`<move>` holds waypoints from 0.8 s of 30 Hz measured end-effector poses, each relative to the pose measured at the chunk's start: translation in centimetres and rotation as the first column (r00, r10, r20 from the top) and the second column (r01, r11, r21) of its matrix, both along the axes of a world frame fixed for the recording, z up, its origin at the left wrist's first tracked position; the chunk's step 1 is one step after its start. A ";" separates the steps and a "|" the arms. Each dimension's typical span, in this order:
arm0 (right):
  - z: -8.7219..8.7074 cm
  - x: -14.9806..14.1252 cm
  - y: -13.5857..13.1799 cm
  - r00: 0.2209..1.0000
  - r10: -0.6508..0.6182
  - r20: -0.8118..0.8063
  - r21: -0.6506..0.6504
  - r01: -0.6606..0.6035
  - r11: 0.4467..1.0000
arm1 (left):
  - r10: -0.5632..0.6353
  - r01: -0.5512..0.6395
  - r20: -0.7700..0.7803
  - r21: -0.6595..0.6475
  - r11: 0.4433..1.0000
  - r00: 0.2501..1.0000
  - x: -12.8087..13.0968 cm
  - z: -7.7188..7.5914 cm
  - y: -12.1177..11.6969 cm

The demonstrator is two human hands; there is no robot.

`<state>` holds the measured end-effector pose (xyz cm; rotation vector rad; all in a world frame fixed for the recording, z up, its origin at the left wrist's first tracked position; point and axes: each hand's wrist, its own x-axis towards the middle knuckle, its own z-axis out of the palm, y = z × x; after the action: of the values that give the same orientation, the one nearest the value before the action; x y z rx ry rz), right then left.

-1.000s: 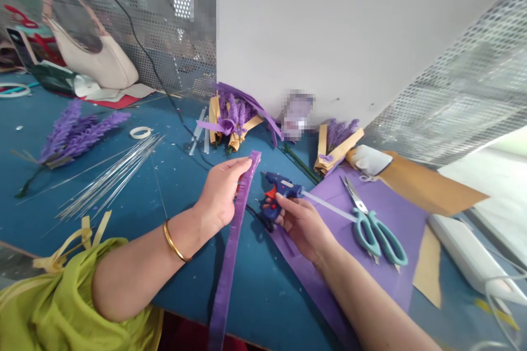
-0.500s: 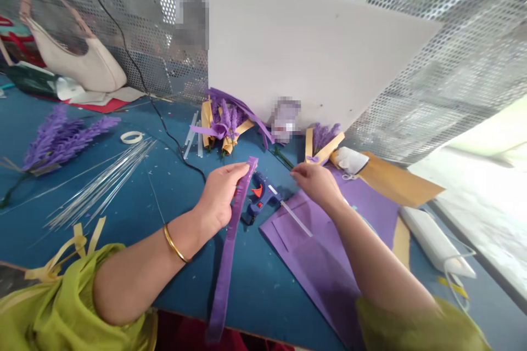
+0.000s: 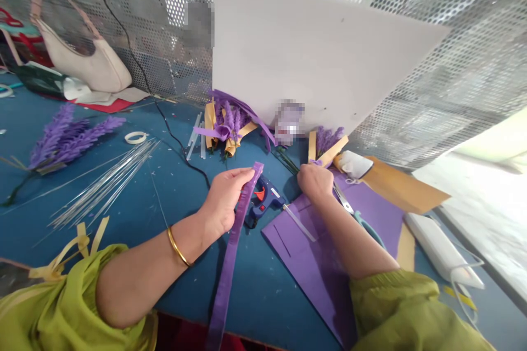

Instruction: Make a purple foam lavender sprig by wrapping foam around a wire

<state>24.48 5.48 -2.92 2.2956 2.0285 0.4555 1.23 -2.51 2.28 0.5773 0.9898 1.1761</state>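
Note:
A long purple paper strip (image 3: 233, 241) hangs from my left hand (image 3: 222, 197), its upper end pinched between thumb and fingers. Lower down, the strip drops past the table's front edge. My right hand (image 3: 316, 182) is closed at the near ends of thin green stems (image 3: 287, 159); its fingertips are hidden behind the knuckles. Between the hands lies a blue glue gun (image 3: 267, 197) with a red trigger, a clear glue stick (image 3: 300, 223) sticking out of its back. Scissors (image 3: 342, 198) lie partly under my right forearm, on purple sheets (image 3: 300, 263).
Wrapped lavender bunches (image 3: 230, 123) and a smaller bunch (image 3: 327, 142) stand by the white board (image 3: 321, 55). Leftward are loose lavender (image 3: 61, 137), thin wires (image 3: 111, 184), a tape roll (image 3: 135, 137) and a handbag (image 3: 88, 60). A black cord (image 3: 167, 120) crosses the table. A white power bank-like box (image 3: 442, 249) lies right.
My right hand has turned and closed more into a fist at the stem ends, uncovering the scissors. My left hand still holds the strip; the whole view has shifted slightly.

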 end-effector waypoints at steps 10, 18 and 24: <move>-0.7 0.5 0.2 0.999 0.051 0.014 0.040 -0.051 0.998 | -0.030 0.030 -0.005 0.001 1.000 1.000 0.0 0.1 -0.2; -0.5 -0.9 0.9 0.986 0.162 -0.047 0.093 -0.157 0.983 | -0.022 0.023 -0.036 0.023 0.999 0.999 0.0 0.0 0.0; 0.7 -3.1 1.1 0.946 0.266 -0.186 0.197 -0.229 0.953 | -0.036 0.037 -0.032 0.027 0.999 0.999 -0.1 -0.4 0.1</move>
<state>21.37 6.62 -2.21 2.2755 2.4920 0.4311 1.17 -2.38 1.87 0.6348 0.9868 1.1530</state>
